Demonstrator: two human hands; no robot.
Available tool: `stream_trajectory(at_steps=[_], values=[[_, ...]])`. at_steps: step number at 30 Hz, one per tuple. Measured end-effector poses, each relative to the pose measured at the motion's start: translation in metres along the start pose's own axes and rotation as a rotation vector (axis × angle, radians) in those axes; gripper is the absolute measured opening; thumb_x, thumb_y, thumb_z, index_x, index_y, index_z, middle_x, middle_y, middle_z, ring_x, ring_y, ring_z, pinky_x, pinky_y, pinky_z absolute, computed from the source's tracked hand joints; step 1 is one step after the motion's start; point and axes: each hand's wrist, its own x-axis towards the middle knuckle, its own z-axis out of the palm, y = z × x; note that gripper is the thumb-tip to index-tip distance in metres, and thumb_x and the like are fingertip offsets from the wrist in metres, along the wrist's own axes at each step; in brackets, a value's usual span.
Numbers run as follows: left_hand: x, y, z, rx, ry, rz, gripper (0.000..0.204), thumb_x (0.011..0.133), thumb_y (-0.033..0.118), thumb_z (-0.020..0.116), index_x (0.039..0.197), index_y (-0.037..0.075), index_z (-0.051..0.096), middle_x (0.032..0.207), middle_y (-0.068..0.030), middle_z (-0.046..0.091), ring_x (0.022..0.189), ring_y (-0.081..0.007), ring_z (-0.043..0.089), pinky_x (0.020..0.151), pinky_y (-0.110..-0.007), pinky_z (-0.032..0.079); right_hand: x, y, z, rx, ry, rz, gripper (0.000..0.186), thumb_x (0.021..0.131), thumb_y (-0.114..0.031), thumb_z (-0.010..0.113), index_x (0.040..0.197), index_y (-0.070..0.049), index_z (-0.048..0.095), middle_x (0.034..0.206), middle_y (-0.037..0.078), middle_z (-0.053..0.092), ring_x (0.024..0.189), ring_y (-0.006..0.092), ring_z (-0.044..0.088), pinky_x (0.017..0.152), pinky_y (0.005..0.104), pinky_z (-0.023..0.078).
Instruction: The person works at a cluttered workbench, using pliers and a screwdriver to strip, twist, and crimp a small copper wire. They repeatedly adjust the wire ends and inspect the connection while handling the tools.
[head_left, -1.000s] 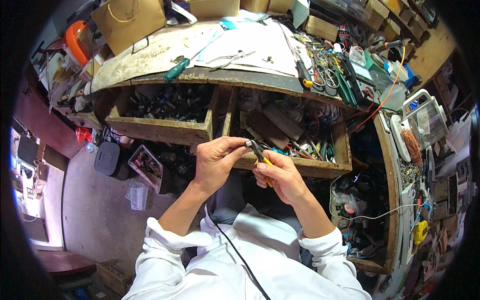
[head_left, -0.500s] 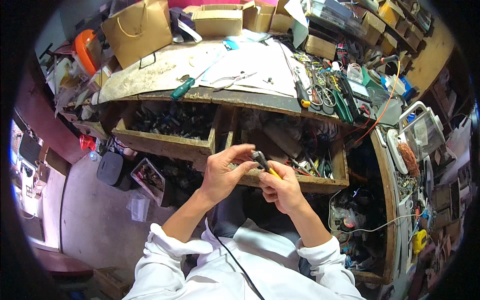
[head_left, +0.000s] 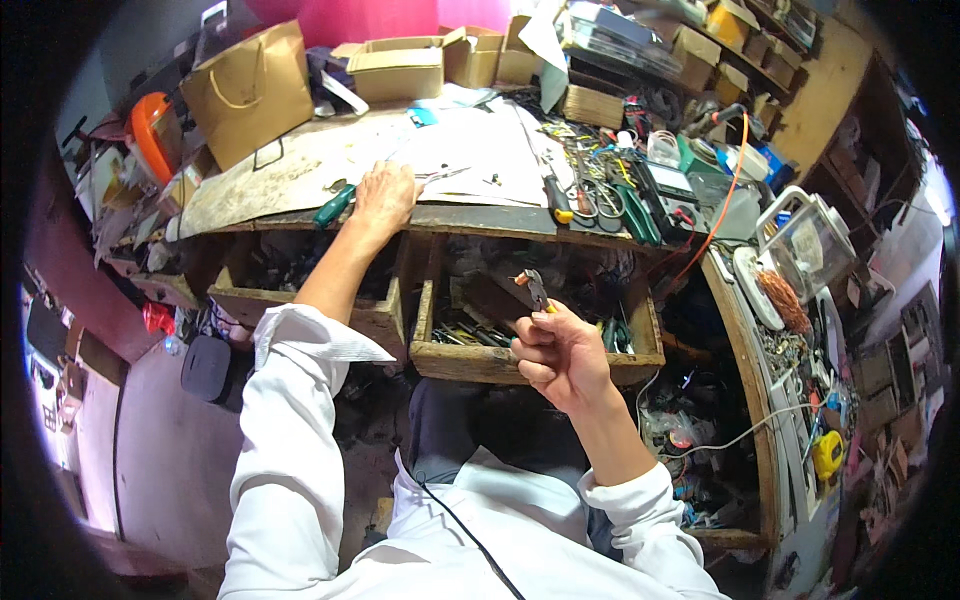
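Note:
My right hand point(head_left: 565, 352) is closed around pliers point(head_left: 537, 291) with yellow handles, held up over the open drawer. A small copper-coloured piece point(head_left: 526, 277) sits at their jaws. Reaching forward, my left hand point(head_left: 386, 203) lies on the workbench with its fingers extended. It partly covers a slim silver scissor-like tool point(head_left: 446, 174), whose thin end sticks out to the right. The fingertips are hard to make out. Just left of that hand is a green-handled screwdriver point(head_left: 335, 205); its shaft is hidden.
Below the bench edge, a wooden drawer point(head_left: 520, 362) with hand tools stands open beside another drawer point(head_left: 300, 300). At the right of the bench lie a black-and-yellow screwdriver point(head_left: 558, 200), cables and several tools. A paper bag point(head_left: 250, 95) and cardboard boxes point(head_left: 397, 70) stand behind.
My left hand has left the pliers and moved forward and left onto the bench. My right hand still holds the pliers, now with the jaws raised. The view has shifted slightly.

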Motion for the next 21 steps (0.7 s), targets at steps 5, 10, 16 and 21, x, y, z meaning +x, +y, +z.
stream_trajectory(at_steps=[5,10,16,21], values=[[0.019,-0.004,0.004,0.245,-0.086,0.085,0.022,0.090,0.013,0.058,0.096,-0.005,0.067,0.096,-0.0268,0.068,0.093,-0.0432,0.068,0.079,-0.051,0.056,-0.002,-0.002,-0.006,0.036,-0.014,0.009,0.011,0.097,-0.006,0.055,0.100,-0.012,0.047,0.070,-0.001,0.040,0.054,0.0062,0.029,0.042,0.0205,0.021],[0.026,-0.019,0.014,0.080,-0.025,0.024,0.020,0.092,0.016,0.056,0.093,0.001,0.070,0.086,-0.0218,0.071,0.081,-0.0383,0.071,0.069,-0.049,0.057,0.001,0.000,0.000,-0.045,0.018,-0.027,0.011,0.097,-0.007,0.057,0.097,-0.012,0.047,0.070,-0.002,0.039,0.054,0.0053,0.029,0.042,0.0204,0.022],[0.001,-0.020,-0.018,0.036,0.343,-0.081,0.029,0.102,0.025,0.052,0.091,0.004,0.069,0.076,-0.0167,0.069,0.062,-0.0308,0.065,0.058,-0.045,0.054,0.007,0.005,-0.007,-0.112,0.028,-0.076,0.012,0.097,-0.008,0.057,0.092,-0.014,0.048,0.069,-0.005,0.038,0.052,0.0046,0.030,0.042,0.0203,0.023],[-0.079,0.035,-0.077,-1.210,0.001,-0.232,0.034,0.107,0.028,0.049,0.100,0.000,0.066,0.088,-0.0159,0.072,0.047,-0.0163,0.059,0.042,-0.029,0.046,0.008,0.006,-0.018,-0.189,0.112,-0.172,0.019,0.097,-0.009,0.059,0.086,-0.015,0.045,0.066,-0.007,0.037,0.051,0.0036,0.030,0.041,0.0202,0.024]])
